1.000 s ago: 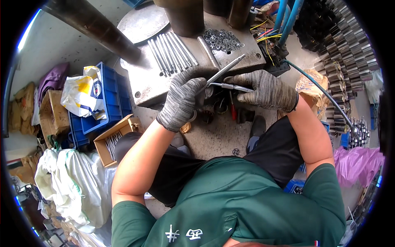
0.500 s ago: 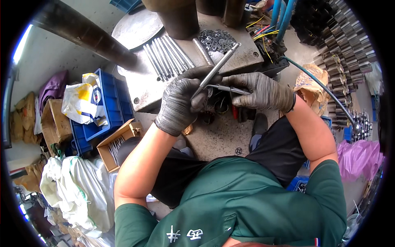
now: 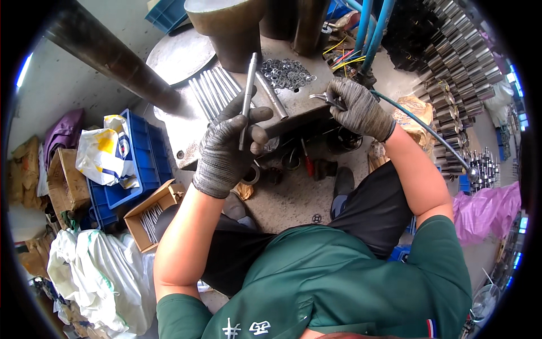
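My left hand (image 3: 223, 150), in a grey knit glove, is closed around a slim metal rod (image 3: 249, 93) that stands nearly upright, its upper end over the workbench. My right hand (image 3: 360, 110), gloved alike, grips small metal pliers (image 3: 323, 98) with bent, narrow tips pointing left; most of their handles are hidden in the fist. The two hands are well apart. Behind the left hand, several similar rods (image 3: 210, 93) lie in a row on the metal bench (image 3: 180, 121). A heap of small dark rings (image 3: 285, 73) is between the hands, beyond a thicker metal bar (image 3: 272, 97).
Blue crates (image 3: 135, 164) and a cardboard box of thin metal parts (image 3: 151, 220) stand at left. A thick dark column (image 3: 113, 56) slants over the bench. A large round metal post (image 3: 228, 34) rises at its back. Blue hoses (image 3: 372, 34) and stacked metal cylinders (image 3: 460, 62) are at right.
My hands have moved apart. The right hand has drawn the pliers away from the rod, up and to the right. My left hand has shifted left, and the rod is now more upright.
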Demonstrator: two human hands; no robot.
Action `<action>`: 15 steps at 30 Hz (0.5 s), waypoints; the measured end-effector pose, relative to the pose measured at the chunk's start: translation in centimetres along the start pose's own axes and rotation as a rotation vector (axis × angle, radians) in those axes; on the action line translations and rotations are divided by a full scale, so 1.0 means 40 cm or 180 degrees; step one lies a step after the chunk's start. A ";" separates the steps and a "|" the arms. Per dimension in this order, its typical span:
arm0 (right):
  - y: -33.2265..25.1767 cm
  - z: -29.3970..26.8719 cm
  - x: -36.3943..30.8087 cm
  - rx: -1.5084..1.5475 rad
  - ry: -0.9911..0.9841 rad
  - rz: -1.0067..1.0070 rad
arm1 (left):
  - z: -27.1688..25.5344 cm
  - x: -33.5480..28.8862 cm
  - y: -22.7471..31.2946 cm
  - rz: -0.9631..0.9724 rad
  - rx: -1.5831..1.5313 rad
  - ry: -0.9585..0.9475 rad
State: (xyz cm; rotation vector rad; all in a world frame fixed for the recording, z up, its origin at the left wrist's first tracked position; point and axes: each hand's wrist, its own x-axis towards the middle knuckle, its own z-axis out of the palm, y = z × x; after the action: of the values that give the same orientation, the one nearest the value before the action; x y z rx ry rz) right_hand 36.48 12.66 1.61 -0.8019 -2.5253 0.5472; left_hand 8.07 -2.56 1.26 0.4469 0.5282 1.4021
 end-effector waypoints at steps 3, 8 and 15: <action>0.041 0.010 0.004 -0.0097 0.0098 -0.0083 | 0.026 -0.011 0.004 0.0080 0.0074 0.0133; 0.060 0.039 0.019 -0.0816 -0.0269 0.0014 | 0.018 -0.010 0.016 0.0247 0.0318 0.0082; 0.049 0.061 0.047 -0.1583 -0.0419 0.0041 | 0.011 -0.011 0.002 0.0362 0.0296 0.0096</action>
State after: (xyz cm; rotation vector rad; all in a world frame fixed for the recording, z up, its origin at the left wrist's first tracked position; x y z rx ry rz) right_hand 34.71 14.72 -0.84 -0.9765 -2.8219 -0.0386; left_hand 8.22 -2.99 1.71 0.5381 0.6020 1.4992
